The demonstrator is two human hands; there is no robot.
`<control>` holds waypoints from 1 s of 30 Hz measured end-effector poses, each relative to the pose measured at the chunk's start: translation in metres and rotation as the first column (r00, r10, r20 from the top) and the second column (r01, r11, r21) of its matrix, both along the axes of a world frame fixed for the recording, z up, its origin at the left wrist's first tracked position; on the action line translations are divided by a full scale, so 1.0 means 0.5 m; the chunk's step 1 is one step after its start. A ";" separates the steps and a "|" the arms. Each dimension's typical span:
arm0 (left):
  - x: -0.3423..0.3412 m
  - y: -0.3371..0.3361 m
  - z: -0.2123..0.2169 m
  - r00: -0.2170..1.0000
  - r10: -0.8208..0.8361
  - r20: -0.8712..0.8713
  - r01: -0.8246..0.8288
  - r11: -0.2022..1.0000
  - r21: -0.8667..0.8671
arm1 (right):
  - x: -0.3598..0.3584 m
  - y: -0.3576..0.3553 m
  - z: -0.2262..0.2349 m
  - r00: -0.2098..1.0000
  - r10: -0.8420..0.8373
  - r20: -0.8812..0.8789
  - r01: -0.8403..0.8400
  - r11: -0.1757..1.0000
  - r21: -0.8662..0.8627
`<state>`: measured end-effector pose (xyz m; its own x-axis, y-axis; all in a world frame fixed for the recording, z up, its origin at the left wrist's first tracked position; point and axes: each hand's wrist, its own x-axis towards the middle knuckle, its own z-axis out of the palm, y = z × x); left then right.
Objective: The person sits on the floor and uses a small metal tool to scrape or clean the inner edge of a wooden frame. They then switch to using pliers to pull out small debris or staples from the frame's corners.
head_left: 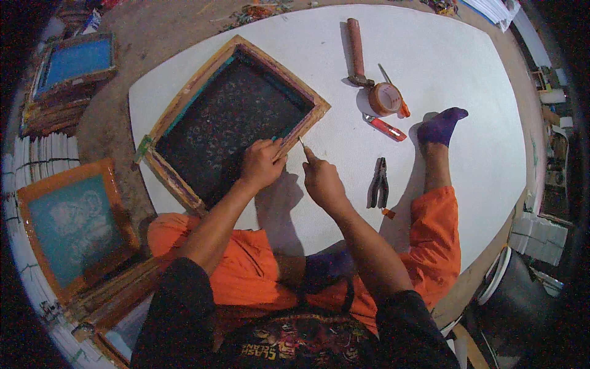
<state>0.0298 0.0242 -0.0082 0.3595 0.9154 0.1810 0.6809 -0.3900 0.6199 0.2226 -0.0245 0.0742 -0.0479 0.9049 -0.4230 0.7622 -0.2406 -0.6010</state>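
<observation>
While I sit on the white board [467,154], my left hand [261,163] presses closed fingers on the wooden screen frame [184,126]'s near right rail; my right hand [321,179] pinches a thin tool [302,143] just beside it. Pliers [380,182] lie right; a hammer [357,52] and tape roll [385,98] lie farther.

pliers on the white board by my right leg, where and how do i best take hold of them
Grip the pliers by the two dark handles at the near end, which splay slightly apart toward you. Their jaws point away. They lie flat on the white board, so come from above with the right hand, the nearer of your hands, closing fingers around both handles. The leg lies just right, so approach from the left side.
</observation>
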 end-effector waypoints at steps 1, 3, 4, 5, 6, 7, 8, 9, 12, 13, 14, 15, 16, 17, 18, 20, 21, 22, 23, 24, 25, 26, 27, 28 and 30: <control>-0.002 0.000 -0.004 1.000 0.001 0.002 -0.001 1.000 -0.006 | 0.003 0.000 -0.004 0.999 -0.019 -0.045 0.019 1.000 -0.010; -0.004 -0.004 -0.005 1.000 0.015 0.006 -0.015 1.000 -0.012 | 0.008 -0.002 -0.008 0.989 -0.062 -0.131 0.058 0.998 -0.034; 0.001 -0.006 0.002 1.000 0.023 0.010 -0.023 1.000 -0.010 | 0.014 -0.009 -0.028 0.984 -0.070 -0.163 0.079 0.996 0.051; 0.008 -0.006 0.009 0.999 0.030 0.014 -0.030 1.000 -0.008 | 0.019 -0.019 -0.063 0.978 -0.073 -0.195 0.101 0.986 0.136; 0.006 -0.006 0.009 1.000 0.028 0.011 -0.028 1.000 -0.002 | 0.016 -0.020 -0.071 0.971 -0.063 -0.231 0.115 0.969 0.218; 0.004 -0.005 0.009 1.000 0.026 0.008 -0.026 1.000 0.004 | 0.020 -0.020 -0.077 0.944 -0.096 -0.316 0.148 0.978 0.146; 0.003 -0.004 0.009 1.000 0.024 0.006 -0.024 1.000 0.010 | 0.029 -0.018 -0.082 0.908 -0.134 -0.396 0.176 0.982 0.070; 0.001 -0.003 0.008 1.000 0.017 0.006 -0.017 1.000 0.000 | 0.032 -0.018 -0.084 0.876 -0.172 -0.450 0.198 0.980 0.010; 0.001 0.001 0.013 1.000 0.011 -0.010 -0.011 0.999 -0.034 | 0.033 -0.020 -0.083 0.785 -0.289 -0.548 0.258 0.957 -0.136; 0.002 0.000 0.018 0.999 0.018 -0.026 -0.019 0.999 -0.048 | 0.031 -0.022 -0.075 0.929 -0.162 -0.332 0.169 0.986 -0.006; 0.003 -0.001 0.024 0.999 0.025 -0.042 -0.028 0.998 -0.063 | 0.027 -0.028 -0.065 0.996 -0.040 -0.078 0.048 0.994 0.097; 0.003 -0.003 0.022 0.999 0.027 -0.041 -0.029 0.998 -0.048 | 0.020 -0.029 -0.050 0.979 0.066 0.192 -0.098 0.982 0.163; 0.002 -0.005 0.021 0.999 0.029 -0.041 -0.030 0.999 -0.033 | 0.014 -0.028 -0.044 0.972 0.064 0.228 -0.099 0.984 0.145; 0.001 -0.005 0.019 0.999 0.031 -0.040 -0.032 0.999 -0.018 | 0.007 -0.027 -0.039 0.963 0.062 0.263 -0.099 0.987 0.127; -0.003 -0.004 0.014 0.999 0.021 -0.025 -0.021 1.000 -0.008 | 0.000 -0.027 -0.036 0.953 0.065 0.296 -0.101 0.989 0.108; -0.002 0.003 0.003 1.000 -0.012 0.009 0.012 1.000 0.017 | 0.018 -0.034 -0.095 0.991 -0.044 -0.126 0.073 0.969 0.235; -0.005 0.002 0.000 1.000 -0.014 0.016 0.014 1.000 0.008 | 0.019 -0.030 -0.095 0.937 -0.074 -0.340 0.171 0.949 0.264; -0.007 0.001 -0.003 1.000 -0.015 0.023 0.015 1.000 -0.002 | 0.027 -0.028 -0.093 0.863 -0.190 -0.468 0.235 0.971 0.037; -0.010 -0.001 -0.005 0.999 -0.017 0.029 0.017 1.000 -0.012 | 0.038 -0.025 -0.090 0.766 -0.325 -0.555 0.258 0.946 -0.197; -0.011 -0.001 -0.001 1.000 -0.018 0.004 0.018 1.000 -0.010 | 0.039 -0.020 -0.072 0.652 -0.468 -0.597 0.242 0.874 -0.421; -0.011 -0.002 0.003 1.000 -0.019 -0.022 0.019 1.000 -0.008 | 0.034 -0.021 -0.062 0.507 -0.569 -0.647 0.260 0.817 -0.515; -0.012 -0.003 0.007 0.999 -0.020 -0.049 0.019 1.000 -0.005 | 0.027 -0.024 -0.054 0.348 -0.658 -0.668 0.258 0.752 -0.606; -0.008 -0.001 0.018 0.995 -0.025 -0.096 0.019 0.998 -0.059 | 0.026 -0.025 -0.046 0.180 -0.729 -0.660 0.242 0.684 -0.689; -0.006 0.000 0.029 0.989 -0.032 -0.143 0.016 0.994 -0.111 | 0.034 -0.027 -0.054 0.060 -0.758 -0.650 0.159 0.650 -0.743; -0.001 0.001 0.050 0.976 -0.027 -0.216 -0.013 0.983 -0.182 | 0.048 -0.026 -0.067 -0.168 -0.800 -0.576 -0.034 0.589 -0.808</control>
<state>0.0292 0.0248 0.0167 0.3782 0.9231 -0.0700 0.8042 -0.2902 0.5187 0.2468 -0.0375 0.0407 -0.4392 0.6202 -0.6500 -0.7118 -0.6816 -0.1695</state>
